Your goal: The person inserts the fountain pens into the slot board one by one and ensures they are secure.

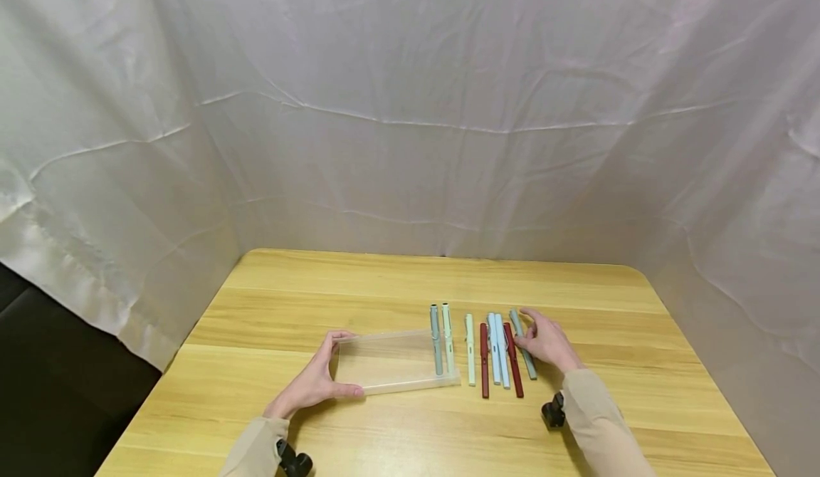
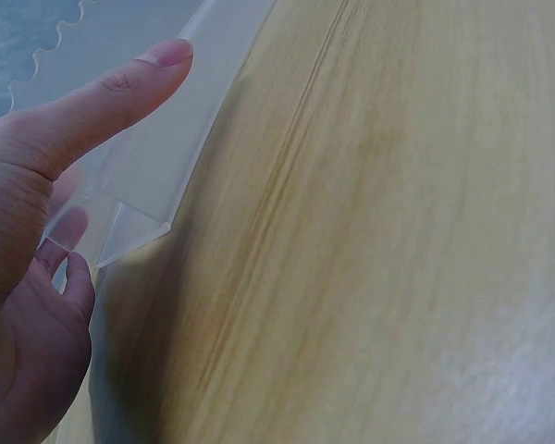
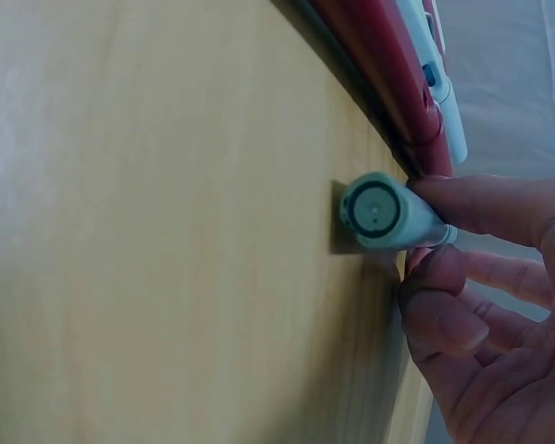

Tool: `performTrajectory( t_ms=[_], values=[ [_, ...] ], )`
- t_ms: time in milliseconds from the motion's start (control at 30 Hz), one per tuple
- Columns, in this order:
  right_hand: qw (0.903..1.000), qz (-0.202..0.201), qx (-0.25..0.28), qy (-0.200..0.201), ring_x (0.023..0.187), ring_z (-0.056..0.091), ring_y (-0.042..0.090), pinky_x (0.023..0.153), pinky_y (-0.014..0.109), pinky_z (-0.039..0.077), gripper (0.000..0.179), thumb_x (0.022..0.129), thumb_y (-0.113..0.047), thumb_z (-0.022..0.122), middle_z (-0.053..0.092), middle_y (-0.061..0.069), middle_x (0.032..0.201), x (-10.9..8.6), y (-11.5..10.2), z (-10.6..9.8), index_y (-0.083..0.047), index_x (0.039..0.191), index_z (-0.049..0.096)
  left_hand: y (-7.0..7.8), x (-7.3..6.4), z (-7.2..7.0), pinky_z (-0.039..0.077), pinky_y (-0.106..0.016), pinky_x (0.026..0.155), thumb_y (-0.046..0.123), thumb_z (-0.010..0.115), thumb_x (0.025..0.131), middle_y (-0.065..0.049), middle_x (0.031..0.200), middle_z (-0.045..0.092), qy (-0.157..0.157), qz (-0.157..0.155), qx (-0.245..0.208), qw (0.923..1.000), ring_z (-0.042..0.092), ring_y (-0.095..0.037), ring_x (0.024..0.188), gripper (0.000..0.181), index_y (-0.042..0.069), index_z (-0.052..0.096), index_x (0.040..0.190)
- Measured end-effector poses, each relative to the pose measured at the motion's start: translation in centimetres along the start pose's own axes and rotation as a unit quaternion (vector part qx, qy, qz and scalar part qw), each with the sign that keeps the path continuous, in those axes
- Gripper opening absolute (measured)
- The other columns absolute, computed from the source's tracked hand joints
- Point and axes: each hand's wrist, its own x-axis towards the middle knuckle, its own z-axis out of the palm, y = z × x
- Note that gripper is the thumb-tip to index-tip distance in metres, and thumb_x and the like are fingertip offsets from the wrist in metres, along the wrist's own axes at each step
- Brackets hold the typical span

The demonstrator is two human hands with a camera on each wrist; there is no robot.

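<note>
In the head view my left hand (image 1: 314,384) grips the left end of a clear plastic tray (image 1: 387,359), thumb over its near edge. A grey-green pen (image 1: 436,338) and a pale green pen (image 1: 448,338) lie side by side at the tray's right end. The left wrist view shows the thumb against the tray's frosted side wall (image 2: 157,166). On the right, my right hand (image 1: 549,342) pinches another grey-green pen (image 1: 527,359) between thumb and fingers. The right wrist view shows that pen (image 3: 379,213) end-on, close to the tabletop.
Between tray and right hand lie a pale green pen (image 1: 470,349), a dark red pen (image 1: 484,359), two light blue pens (image 1: 502,356) and another dark red pen (image 1: 514,367). The wooden table (image 1: 410,434) is backed by pale curtains (image 1: 410,178).
</note>
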Motion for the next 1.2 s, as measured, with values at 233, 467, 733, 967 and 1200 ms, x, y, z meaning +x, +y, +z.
performTrajectory(
  t_ms=[233, 467, 733, 967, 1200],
  values=[
    [0.9999, 0.013, 0.006, -0.001, 0.072, 0.054, 0.016, 0.059, 0.025, 0.044, 0.068, 0.09, -0.01, 0.07, 0.061, 0.006, 0.082, 0.0, -0.2, 0.0, 0.004, 0.149, 0.039, 0.0, 0.0, 0.0, 0.013, -0.067, 0.124, 0.026, 0.094, 0.066, -0.021, 0.152, 0.037, 0.001, -0.001, 0.001, 1.0, 0.027, -0.047, 0.149, 0.099, 0.009, 0.034, 0.142],
    [0.9997, 0.022, 0.013, 0.004, 0.074, 0.056, 0.017, 0.062, 0.027, 0.048, 0.07, 0.089, -0.009, 0.069, 0.061, 0.008, 0.085, 0.0, -0.2, 0.1, 0.003, 0.15, 0.037, -0.1, 0.1, 0.1, 0.012, -0.068, 0.124, 0.026, 0.094, 0.066, -0.02, 0.152, 0.037, 0.0, 0.0, -0.001, 1.0, 0.026, -0.047, 0.149, 0.098, 0.009, 0.034, 0.142],
    [0.9992, 0.009, 0.023, 0.03, 0.074, 0.056, 0.016, 0.063, 0.026, 0.048, 0.066, 0.087, -0.006, 0.068, 0.063, 0.009, 0.085, -0.4, 0.1, 0.1, 0.004, 0.147, 0.042, 0.0, 0.1, 0.1, 0.012, -0.067, 0.124, 0.026, 0.094, 0.066, -0.021, 0.152, 0.037, 0.0, 0.0, 0.0, 1.0, 0.027, -0.047, 0.149, 0.099, 0.009, 0.034, 0.142],
    [0.9977, 0.0, 0.054, 0.042, 0.076, 0.059, 0.017, 0.066, 0.026, 0.05, 0.065, 0.088, -0.006, 0.068, 0.066, 0.012, 0.088, -0.8, 0.1, -0.1, 0.002, 0.147, 0.042, -0.1, 0.1, 0.0, 0.012, -0.067, 0.124, 0.025, 0.095, 0.066, -0.019, 0.151, 0.039, 0.002, -0.001, -0.001, 1.0, 0.029, -0.046, 0.148, 0.098, 0.009, 0.034, 0.142],
    [0.9941, -0.01, 0.099, 0.043, 0.073, 0.06, 0.015, 0.061, 0.021, 0.054, 0.066, 0.088, -0.003, 0.066, 0.067, 0.015, 0.091, -1.2, -0.1, -0.4, 0.001, 0.149, 0.04, -0.2, 0.1, 0.0, 0.012, -0.067, 0.124, 0.025, 0.094, 0.067, -0.02, 0.152, 0.037, 0.0, -0.002, -0.001, 1.0, 0.027, -0.047, 0.149, 0.098, 0.009, 0.034, 0.142]
  ],
)
